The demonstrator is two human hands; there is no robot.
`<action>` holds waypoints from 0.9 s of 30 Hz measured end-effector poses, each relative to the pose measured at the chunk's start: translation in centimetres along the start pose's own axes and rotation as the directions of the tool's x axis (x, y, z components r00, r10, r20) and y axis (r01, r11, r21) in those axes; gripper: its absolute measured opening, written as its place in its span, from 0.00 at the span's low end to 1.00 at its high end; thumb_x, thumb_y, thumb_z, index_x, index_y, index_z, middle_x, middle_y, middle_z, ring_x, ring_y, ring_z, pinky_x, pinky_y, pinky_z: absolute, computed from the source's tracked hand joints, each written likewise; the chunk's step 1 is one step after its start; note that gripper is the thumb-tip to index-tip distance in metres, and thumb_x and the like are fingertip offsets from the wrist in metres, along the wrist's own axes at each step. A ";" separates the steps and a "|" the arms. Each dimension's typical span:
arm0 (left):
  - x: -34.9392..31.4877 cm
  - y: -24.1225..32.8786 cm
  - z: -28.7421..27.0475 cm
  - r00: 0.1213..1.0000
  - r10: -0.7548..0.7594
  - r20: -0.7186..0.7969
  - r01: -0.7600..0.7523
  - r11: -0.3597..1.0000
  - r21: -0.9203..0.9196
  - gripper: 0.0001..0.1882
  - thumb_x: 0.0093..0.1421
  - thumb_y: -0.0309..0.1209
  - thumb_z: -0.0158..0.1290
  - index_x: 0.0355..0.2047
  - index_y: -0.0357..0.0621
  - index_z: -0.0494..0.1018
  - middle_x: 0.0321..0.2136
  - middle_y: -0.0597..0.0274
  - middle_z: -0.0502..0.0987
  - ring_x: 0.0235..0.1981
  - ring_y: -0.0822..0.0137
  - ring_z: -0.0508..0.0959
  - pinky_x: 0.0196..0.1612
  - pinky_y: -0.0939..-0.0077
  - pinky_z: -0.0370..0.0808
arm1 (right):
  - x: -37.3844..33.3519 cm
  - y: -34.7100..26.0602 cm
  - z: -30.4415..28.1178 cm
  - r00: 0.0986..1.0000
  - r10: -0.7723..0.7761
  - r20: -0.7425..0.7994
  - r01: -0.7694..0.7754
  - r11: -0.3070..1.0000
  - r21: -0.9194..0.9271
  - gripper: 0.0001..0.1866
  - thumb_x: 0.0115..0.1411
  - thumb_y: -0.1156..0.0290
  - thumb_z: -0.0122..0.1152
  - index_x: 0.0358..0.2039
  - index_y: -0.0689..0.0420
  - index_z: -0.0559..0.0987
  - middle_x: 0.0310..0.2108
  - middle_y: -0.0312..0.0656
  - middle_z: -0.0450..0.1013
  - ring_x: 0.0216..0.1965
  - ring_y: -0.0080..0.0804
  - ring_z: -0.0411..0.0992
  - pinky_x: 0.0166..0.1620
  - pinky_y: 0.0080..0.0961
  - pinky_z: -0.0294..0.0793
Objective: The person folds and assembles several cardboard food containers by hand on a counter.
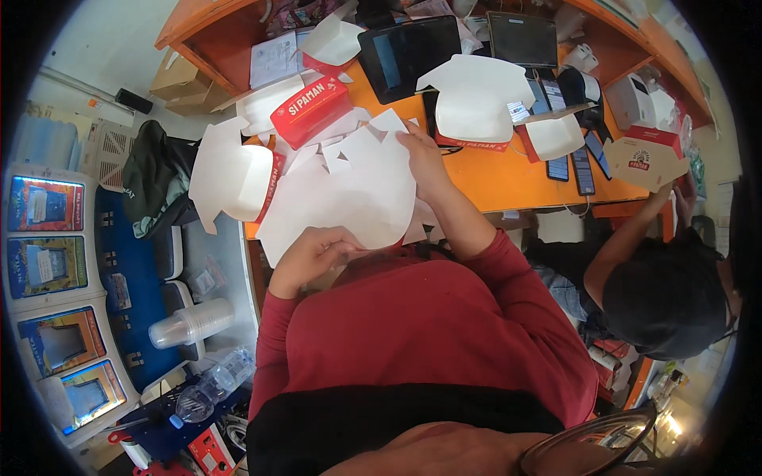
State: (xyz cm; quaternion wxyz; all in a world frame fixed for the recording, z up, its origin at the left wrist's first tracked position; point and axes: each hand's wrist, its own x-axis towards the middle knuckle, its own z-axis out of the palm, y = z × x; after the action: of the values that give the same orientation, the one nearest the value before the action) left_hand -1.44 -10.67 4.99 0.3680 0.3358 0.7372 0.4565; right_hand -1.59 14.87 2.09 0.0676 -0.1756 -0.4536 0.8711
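Note:
A flat white card blank for a food box [349, 194], with cut notches along its far edge, is held up in front of my chest. My right hand [422, 161] grips its far right corner with the fingers closed. At the near edge, my left hand [317, 255] has curled fingers pinching the card. A folded red and white food box [313, 115] stands just beyond the blank. Another open box [234, 170] sits to the left, its white lid spread. More white card lies partly hidden under the blank.
Open food boxes [475, 111] stand farther back on the orange table [484, 186], near a black tablet [411, 57] and several phones [583, 170]. At right, another person [663, 297] holds a brown and red box [644, 163]. Stacked plastic cups [190, 323] and a bottle [213, 386] lie left.

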 end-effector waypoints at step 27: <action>8.0 6.1 5.0 0.743 -0.186 -0.643 -0.395 0.654 -0.646 0.14 0.69 0.36 0.47 0.38 0.37 0.74 0.35 0.57 0.80 0.35 0.69 0.81 0.39 0.76 0.79 | -3.3 -6.1 -1.0 0.366 -0.504 0.782 0.924 0.093 -0.372 0.23 0.52 0.67 0.67 0.50 0.49 0.80 0.51 0.44 0.68 0.52 0.48 0.65 0.55 0.40 0.68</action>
State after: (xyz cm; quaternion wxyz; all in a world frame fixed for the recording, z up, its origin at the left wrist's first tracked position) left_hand -0.25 0.28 7.20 0.1580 0.0148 0.5389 0.8273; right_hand 1.60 18.28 7.31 0.3063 0.2867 -0.8060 0.4176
